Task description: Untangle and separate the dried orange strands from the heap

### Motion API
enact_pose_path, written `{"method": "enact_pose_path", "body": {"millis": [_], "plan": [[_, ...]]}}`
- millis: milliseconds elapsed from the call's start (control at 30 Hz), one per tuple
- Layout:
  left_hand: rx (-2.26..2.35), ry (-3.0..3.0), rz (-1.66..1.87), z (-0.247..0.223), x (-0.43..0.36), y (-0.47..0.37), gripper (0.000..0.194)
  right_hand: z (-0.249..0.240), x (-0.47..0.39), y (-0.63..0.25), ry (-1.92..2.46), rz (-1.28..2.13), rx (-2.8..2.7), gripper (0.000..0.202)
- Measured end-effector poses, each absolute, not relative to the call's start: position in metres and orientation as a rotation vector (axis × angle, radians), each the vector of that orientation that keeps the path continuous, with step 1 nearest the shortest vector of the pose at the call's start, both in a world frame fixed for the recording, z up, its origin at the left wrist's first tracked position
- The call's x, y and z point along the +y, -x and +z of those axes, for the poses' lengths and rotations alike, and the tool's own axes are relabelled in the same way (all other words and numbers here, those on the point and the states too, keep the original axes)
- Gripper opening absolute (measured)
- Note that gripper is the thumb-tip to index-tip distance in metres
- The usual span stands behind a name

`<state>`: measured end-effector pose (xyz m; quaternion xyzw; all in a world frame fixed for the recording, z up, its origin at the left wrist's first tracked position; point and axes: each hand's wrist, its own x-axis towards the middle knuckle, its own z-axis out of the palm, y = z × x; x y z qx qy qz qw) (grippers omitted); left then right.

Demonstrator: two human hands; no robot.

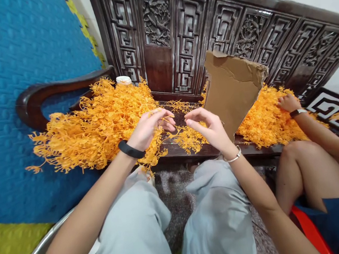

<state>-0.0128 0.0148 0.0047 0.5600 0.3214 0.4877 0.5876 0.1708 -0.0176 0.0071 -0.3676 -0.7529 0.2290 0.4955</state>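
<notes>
My left hand, with a black band at the wrist, is closed on a thin orange plastic sprig that shows between thumb and fingers. Just across from it, my right hand has curved fingers and holds nothing that I can see. A silver bangle circles that wrist. Below and between both hands, a small heap of orange plastic sprigs lies on the dark wooden bench. A far larger pile of the same branching pieces rises beside my left hand.
An upright cardboard sheet stands right of my right hand. Beyond it another orange pile is touched by another person's hand. The carved bench back rises behind. A white round container and blue foam mat are left.
</notes>
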Motion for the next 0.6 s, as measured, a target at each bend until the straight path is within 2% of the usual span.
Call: {"method": "enact_pose_path", "body": {"millis": [200, 300, 367, 533, 600], "plan": [[0.633, -1.159, 1.125, 0.005, 0.012, 0.01, 0.023, 0.004, -0.02, -0.161, 0.757, 0.258, -2.062, 0.008], [0.579, -1.12, 1.032, 0.006, 0.01, 0.009, 0.034, 0.005, -0.023, -0.158, 0.755, 0.055, -2.138, 0.01], [0.541, -1.112, 0.973, 0.006, 0.008, 0.008, 0.041, 0.003, -0.023, -0.156, 0.783, -0.064, -2.159, 0.013], [0.503, -1.18, 0.935, 0.011, -0.006, 0.003, 0.042, -0.009, -0.018, -0.147, 0.836, -0.246, -2.208, 0.035], [0.483, -1.231, 0.955, 0.014, -0.011, 0.002, 0.042, -0.01, -0.019, -0.145, 0.821, -0.267, -2.179, 0.032]]}}
